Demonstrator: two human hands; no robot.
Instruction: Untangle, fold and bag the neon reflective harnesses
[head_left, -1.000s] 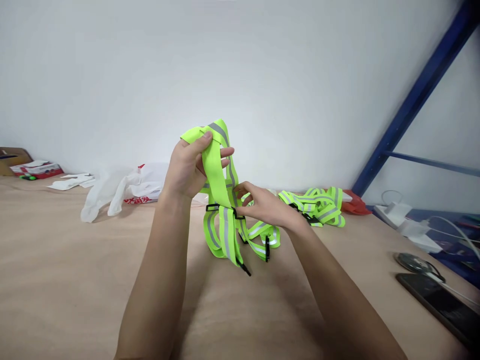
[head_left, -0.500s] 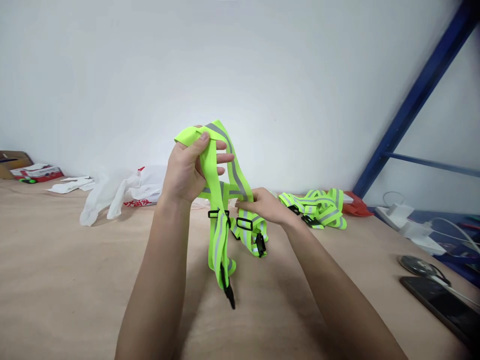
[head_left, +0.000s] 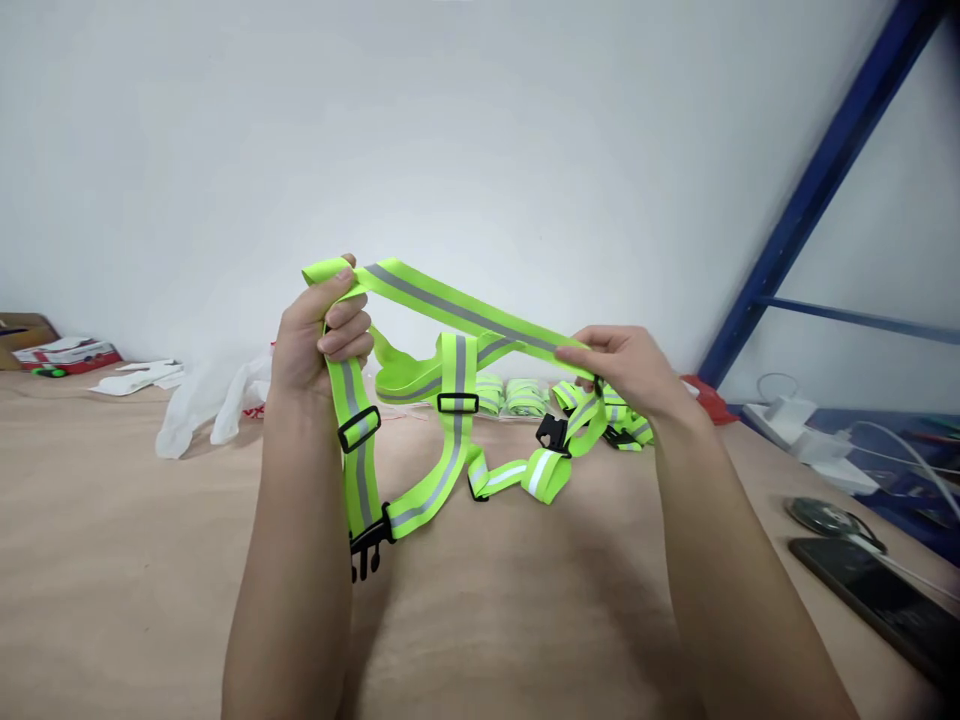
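Note:
Between my hands stretches a neon-yellow reflective vest [head_left: 465,312] made of elastic straps with a grey stripe. My left hand [head_left: 322,325] is closed round its straps at the upper left. At the right, my right hand [head_left: 619,365] pinches the other end of the top strap. Below my left hand hang a black slider [head_left: 360,429] and a black buckle prong [head_left: 371,538]. Another slider [head_left: 457,403] sits on the middle strap. A black buckle socket [head_left: 553,434] dangles near my right hand, and a loop of strap [head_left: 546,475] droops close to the table.
Folded reflective straps in clear packs [head_left: 527,397] and a loose strap bundle [head_left: 637,428] lie behind. White plastic bags [head_left: 196,405] are at the left, with boxes beyond. A phone [head_left: 870,600], a round dark object [head_left: 825,520] and white plugs [head_left: 810,440] are at the right.
My hands have moved apart, the right one rightward and up, pulling the top strap taut. My left hand has shifted left and its fingers have curled in. The vest is spread wider.

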